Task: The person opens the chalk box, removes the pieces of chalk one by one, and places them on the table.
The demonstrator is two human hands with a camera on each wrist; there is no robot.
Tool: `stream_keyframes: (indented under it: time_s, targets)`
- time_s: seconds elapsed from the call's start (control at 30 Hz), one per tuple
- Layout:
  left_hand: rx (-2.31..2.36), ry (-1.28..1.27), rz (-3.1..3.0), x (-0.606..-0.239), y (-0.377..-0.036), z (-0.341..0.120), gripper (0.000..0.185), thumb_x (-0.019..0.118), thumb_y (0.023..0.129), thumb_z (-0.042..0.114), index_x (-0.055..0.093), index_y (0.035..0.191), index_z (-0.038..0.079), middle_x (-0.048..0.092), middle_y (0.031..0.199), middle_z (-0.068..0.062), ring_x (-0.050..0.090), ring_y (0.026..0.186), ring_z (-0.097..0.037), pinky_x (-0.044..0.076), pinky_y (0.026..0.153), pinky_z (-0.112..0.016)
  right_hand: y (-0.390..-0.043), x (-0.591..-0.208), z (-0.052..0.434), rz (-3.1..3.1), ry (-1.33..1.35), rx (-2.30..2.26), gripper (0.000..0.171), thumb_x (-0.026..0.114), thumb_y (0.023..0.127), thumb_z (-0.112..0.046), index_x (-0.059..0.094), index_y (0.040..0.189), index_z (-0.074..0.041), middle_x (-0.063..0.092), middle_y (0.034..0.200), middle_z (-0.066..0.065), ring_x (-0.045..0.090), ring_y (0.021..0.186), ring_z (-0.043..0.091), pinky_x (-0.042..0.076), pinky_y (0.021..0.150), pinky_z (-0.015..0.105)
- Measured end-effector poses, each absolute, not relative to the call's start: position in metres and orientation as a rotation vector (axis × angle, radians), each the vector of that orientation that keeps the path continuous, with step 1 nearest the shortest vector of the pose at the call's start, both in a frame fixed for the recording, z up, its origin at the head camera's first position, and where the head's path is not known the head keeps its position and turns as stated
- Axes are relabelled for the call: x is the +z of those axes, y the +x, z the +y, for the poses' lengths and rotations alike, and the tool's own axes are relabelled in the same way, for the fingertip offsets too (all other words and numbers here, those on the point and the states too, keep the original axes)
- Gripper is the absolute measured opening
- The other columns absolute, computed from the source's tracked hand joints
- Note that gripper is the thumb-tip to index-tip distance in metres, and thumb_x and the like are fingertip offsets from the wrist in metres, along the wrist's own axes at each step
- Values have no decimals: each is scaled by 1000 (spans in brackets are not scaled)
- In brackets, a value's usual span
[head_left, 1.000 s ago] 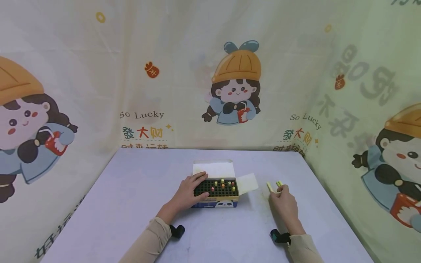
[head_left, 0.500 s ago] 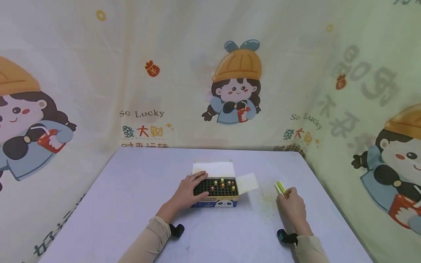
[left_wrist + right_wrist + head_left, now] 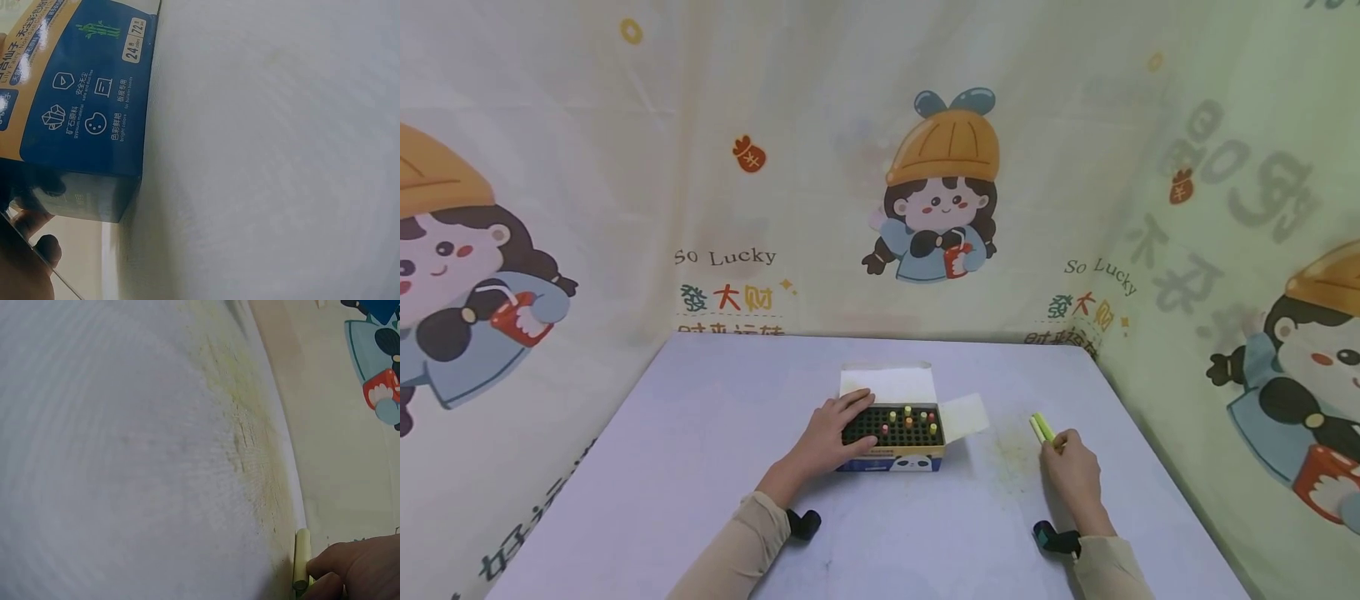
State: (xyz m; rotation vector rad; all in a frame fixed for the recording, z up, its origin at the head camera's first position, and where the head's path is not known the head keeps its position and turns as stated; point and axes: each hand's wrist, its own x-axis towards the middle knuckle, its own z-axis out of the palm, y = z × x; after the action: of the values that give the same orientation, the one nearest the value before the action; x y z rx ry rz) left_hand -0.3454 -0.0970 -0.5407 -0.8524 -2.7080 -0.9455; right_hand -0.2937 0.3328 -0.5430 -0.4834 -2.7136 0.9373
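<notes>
A chalk box (image 3: pixel 898 460) stands on the table with its flaps raised, dark blue and tan with a panda face on the front. Inside is a black holder (image 3: pixel 891 437) full of round holes, with several coloured chalk sticks (image 3: pixel 908 423) upright toward its right side. My left hand (image 3: pixel 827 433) holds the box's left end, fingers at the back edge and thumb at the front. Yellow-green chalk sticks (image 3: pixel 1042 427) lie side by side to the right of the box. My right hand (image 3: pixel 1073 471) has its fingertips at their near end, pinching a pale yellow chalk stick (image 3: pixel 302 559).
The white table (image 3: pixel 737 383) carries a yellowish dust smear (image 3: pixel 1011 454) between the box and my right hand. A white side flap (image 3: pixel 965 418) sticks out from the box's right end. A printed cloth (image 3: pixel 820 208) hangs behind and on both sides.
My right hand has moved right with a chalk stick, bringing it beside the other yellow-green ones. My left hand stays at the box.
</notes>
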Motion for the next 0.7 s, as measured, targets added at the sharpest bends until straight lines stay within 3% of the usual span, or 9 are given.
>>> stream_keyframes:
  time_s: [0.53, 0.7]
  targets:
    - [-922, -851, -2726, -539, -344, -97, 76, 63, 97, 58, 39, 162, 28, 34, 168, 4, 41, 144, -39, 34, 107, -69, -293, -538, 333, -2714, -521, 982, 22, 45, 105, -21, 46, 108, 0, 60, 91, 23, 57, 72, 30, 40, 55, 34]
    - [-906, -849, -2735, -536, -342, -98, 76, 63, 98, 59, 38, 162, 27, 33, 168, 4, 40, 146, -41, 33, 108, -70, -291, -528, 328, -2641, -505, 1060, 25, 45, 109, -23, 45, 111, 1, 59, 89, 21, 58, 66, 24, 43, 53, 32]
